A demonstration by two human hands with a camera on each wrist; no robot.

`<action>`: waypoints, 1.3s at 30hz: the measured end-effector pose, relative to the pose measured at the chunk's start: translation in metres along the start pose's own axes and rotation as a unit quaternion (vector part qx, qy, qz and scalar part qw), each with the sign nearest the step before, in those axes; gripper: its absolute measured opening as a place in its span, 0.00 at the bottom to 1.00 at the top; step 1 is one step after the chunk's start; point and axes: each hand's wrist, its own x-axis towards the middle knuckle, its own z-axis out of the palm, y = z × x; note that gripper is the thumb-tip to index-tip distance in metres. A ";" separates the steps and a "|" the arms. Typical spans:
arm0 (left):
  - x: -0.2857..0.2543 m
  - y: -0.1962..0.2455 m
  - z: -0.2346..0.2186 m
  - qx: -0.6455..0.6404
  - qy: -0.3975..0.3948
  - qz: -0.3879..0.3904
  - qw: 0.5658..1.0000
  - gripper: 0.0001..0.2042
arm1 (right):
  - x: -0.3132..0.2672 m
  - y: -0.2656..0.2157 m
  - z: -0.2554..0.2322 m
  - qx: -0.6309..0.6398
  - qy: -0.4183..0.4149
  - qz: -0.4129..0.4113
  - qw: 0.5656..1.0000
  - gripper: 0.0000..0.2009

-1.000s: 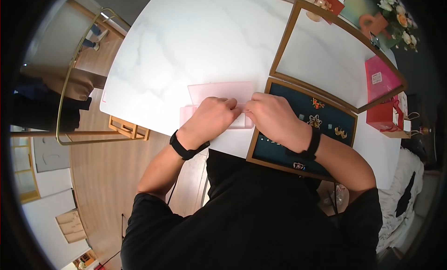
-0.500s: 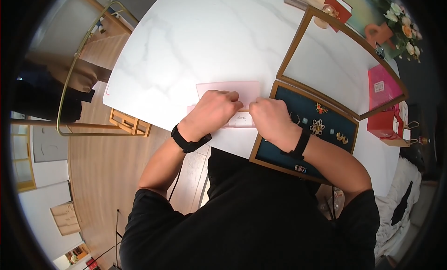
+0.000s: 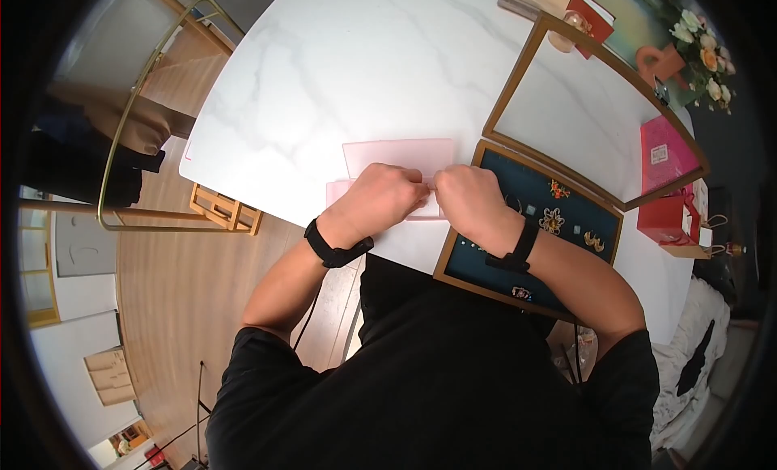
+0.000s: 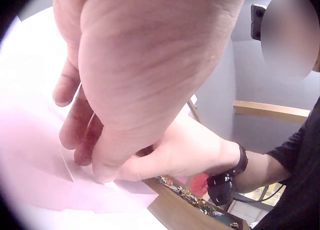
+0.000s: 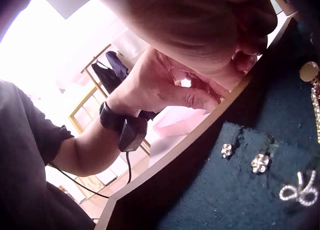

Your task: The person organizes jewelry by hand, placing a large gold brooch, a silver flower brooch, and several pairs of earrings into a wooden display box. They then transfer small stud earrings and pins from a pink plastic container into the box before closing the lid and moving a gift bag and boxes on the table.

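Note:
An open pink box lies on the white table, its lid raised on the far side. Over it both hands meet, fingertips almost together. My left hand has curled fingers that point down into the box, with thumb and fingers pinched in the left wrist view. From the right side, my right hand pinches at the same spot, its thumb beside the left thumb. A small item between the fingertips is mostly hidden, and I cannot tell its kind. The right forearm passes over a wooden jewelry case with dark teal lining.
The case's framed clear lid stands open behind it. Inside are a flower brooch, gold earrings, and small flower studs beside a bow-shaped piece. A red gift bag and a pink box stand at right.
Half a second ago the hands stood slightly apart, showing a white card in the pink box. Now the fingertips have come together and cover most of it. The head view has shifted slightly.

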 end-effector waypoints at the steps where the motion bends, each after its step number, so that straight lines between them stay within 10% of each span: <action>1: 0.000 -0.001 0.002 0.000 0.001 0.000 1.000 0.05 | -0.001 0.001 -0.001 0.006 0.005 -0.003 1.000 0.04; 39: -0.042 0.005 -0.015 0.001 0.000 -0.046 0.999 0.05 | 0.002 0.004 -0.001 0.006 0.051 -0.097 0.994 0.01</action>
